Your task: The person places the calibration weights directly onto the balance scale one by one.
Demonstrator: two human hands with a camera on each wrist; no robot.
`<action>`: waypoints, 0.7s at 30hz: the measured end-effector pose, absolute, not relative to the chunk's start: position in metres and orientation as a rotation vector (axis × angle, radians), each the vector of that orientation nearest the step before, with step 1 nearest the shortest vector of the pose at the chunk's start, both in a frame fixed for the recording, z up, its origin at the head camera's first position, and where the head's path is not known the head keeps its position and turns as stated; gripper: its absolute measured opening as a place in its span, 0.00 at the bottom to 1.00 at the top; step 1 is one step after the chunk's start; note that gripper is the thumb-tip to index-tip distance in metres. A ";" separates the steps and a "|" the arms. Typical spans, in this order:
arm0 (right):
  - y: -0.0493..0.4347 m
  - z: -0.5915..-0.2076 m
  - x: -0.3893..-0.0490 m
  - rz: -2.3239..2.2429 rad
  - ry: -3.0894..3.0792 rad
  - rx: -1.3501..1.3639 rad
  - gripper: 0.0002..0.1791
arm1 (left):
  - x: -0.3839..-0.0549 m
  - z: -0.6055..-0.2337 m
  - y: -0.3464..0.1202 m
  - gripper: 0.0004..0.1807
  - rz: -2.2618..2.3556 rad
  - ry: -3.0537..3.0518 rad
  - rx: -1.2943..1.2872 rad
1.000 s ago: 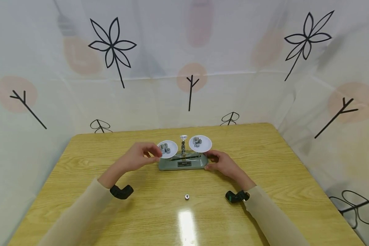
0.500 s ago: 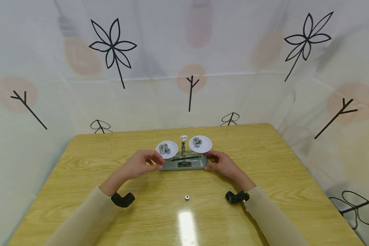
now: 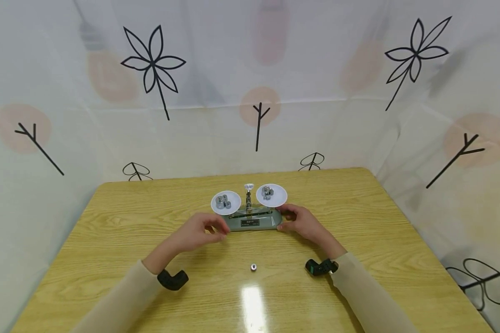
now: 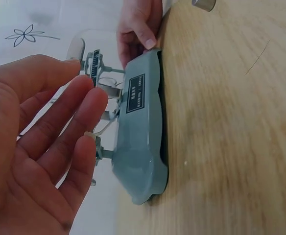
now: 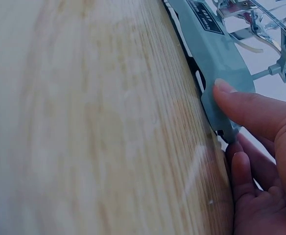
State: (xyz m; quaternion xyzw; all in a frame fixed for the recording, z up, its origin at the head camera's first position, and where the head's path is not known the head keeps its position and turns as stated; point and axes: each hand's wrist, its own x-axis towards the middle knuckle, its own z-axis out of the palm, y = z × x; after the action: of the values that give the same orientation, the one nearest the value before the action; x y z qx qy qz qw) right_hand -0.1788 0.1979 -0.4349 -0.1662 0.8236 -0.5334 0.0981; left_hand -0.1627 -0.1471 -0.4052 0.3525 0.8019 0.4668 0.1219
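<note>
A balance scale (image 3: 250,223) with a grey-green base stands on the table. Several metal weights (image 3: 221,202) lie on its left white pan (image 3: 229,211), and several more (image 3: 267,190) on the right pan (image 3: 279,199). My right hand (image 3: 303,223) grips the base's right end; in the right wrist view the thumb (image 5: 250,110) presses its front face and the fingers curl behind. In front of the base's left end hovers my left hand (image 3: 200,231), fingers loosely bent. The left wrist view shows nothing between that hand's thumb (image 4: 45,71) and fingers.
One small metal weight (image 3: 253,267) stands alone on the wooden table (image 3: 208,296), nearer to me than the scale. A patterned white cloth (image 3: 200,138) hangs round the table's back and sides.
My left hand has drawn back from the left pan, down and slightly right, uncovering the pan's edge. The right hand stays on the base. The lone weight has not moved.
</note>
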 end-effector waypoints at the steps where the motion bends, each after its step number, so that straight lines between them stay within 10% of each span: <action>1: 0.198 -0.435 -0.179 -1.578 2.438 -0.491 0.30 | -0.162 -0.407 -0.146 0.07 1.363 2.335 1.036; 21: 0.197 -0.434 -0.178 -1.575 2.451 -0.490 0.30 | -0.139 -0.444 -0.111 0.07 1.378 2.133 0.969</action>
State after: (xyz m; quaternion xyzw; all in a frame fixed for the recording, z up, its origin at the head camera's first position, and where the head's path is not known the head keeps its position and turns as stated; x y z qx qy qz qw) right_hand -0.1780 0.1972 -0.4342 -0.1653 0.8260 -0.5307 0.0937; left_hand -0.1394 -0.1106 -0.4437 0.3485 0.7671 0.4958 0.2102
